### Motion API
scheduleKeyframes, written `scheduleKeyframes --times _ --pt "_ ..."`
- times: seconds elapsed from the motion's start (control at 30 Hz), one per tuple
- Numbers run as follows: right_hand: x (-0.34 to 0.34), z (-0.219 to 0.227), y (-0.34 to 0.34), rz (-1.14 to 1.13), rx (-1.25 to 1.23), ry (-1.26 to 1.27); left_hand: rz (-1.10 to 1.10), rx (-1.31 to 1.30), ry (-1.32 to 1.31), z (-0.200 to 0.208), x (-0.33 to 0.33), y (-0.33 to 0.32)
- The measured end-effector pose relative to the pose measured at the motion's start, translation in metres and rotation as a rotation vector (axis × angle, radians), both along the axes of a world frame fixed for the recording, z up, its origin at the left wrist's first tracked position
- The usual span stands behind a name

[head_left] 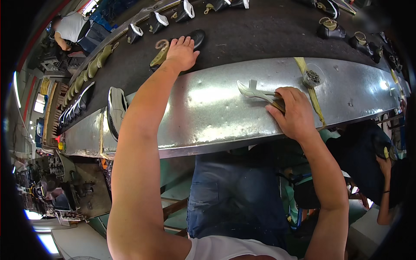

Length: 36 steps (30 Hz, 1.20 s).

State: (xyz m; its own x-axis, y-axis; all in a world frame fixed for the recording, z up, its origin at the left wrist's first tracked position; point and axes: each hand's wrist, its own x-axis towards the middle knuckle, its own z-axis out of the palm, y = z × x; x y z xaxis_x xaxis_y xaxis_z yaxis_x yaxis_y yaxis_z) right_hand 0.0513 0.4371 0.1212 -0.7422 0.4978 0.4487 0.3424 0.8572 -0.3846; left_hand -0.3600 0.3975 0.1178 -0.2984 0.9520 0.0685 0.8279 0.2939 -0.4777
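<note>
My left hand [181, 55] reaches far forward and lies over a black shoe [198, 38] on the dark belt, its fingers stretched out. Part of that shoe is hidden beneath the palm. To the left of the wrist shows an olive shoe last [160, 56] with a loop of cord on top. My right hand [294, 112] is closed around the handles of metal lasting pliers [250, 91], whose hammer-like jaws point left just over the silver metal bench [208, 112].
A clear cup of small tacks [312, 76] stands on the bench beside a yellowish strip [302, 65]. A white-edged shoe [116, 108] stands left of my forearm. Several shoes line the dark belt [260, 30]. One person [76, 30] works at upper left, another [368, 151] sits at right.
</note>
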Motion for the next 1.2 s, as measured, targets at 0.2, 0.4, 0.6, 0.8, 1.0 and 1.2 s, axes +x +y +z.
scheduleKeyframes --times 0.2,0.4,0.6,0.8,1.0,1.2 --pt "-0.004 -0.002 -0.001 -0.007 0.010 -0.004 -0.222 -0.090 -0.032 0.012 -0.016 -0.022" --pt "-0.008 0.000 0.001 -0.018 0.046 0.006 -0.208 0.518 0.170 0.051 -0.019 -0.003" --pt "-0.007 0.007 0.001 -0.009 0.035 0.009 0.433 0.038 -1.376 0.059 -0.098 -0.011" --pt "-0.004 0.004 0.000 -0.014 0.066 -0.005 0.250 0.389 -0.811 0.047 -0.043 -0.029" --pt "-0.041 0.006 0.010 -0.007 -0.308 0.238 0.062 1.057 -0.963 0.064 0.052 -0.061" --pt "-0.177 0.028 0.055 0.210 -1.129 0.574 -0.139 1.368 -1.401 0.055 0.122 -0.046"
